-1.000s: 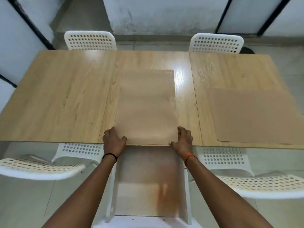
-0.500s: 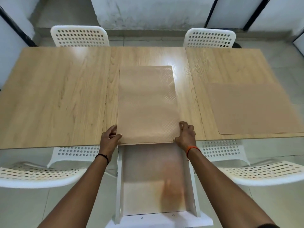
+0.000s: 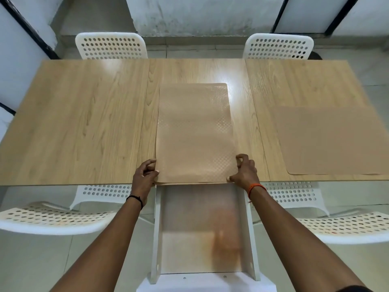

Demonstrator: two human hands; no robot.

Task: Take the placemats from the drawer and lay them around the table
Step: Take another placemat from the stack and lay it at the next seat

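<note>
Partly cut off at the left edge, the near left chair (image 3: pixel 48 220) shows only its perforated white seat, and the worktop (image 3: pixel 80 123) runs out of frame on that side too. Further in, the left hand (image 3: pixel 145 175) pinches the near left corner of the centre placemat (image 3: pixel 195 133), thumb on top and fingers curled at the edge; how far they reach under the mat cannot be made out. That tan, dimpled placemat lies lengthwise across the middle of the worktop, its near edge just overhanging the rim between the two hands, and a thin second edge peeks out beneath it, so whether one mat or more lie there cannot be told. Below it the white drawer (image 3: pixel 156 239) stands pulled out toward the person, its floor pale with a rusty smear and blurred. The right hand (image 3: pixel 244 171) clamps the near right corner of the same mat. Beyond it, well apart, a second placemat (image 3: pixel 332 140) lies flat near the right end, its right side cut by the frame. Two far chairs (image 3: pixel 110 46) stand behind the worktop, and the near right chair (image 3: pixel 345 226) is likewise clipped.
</note>
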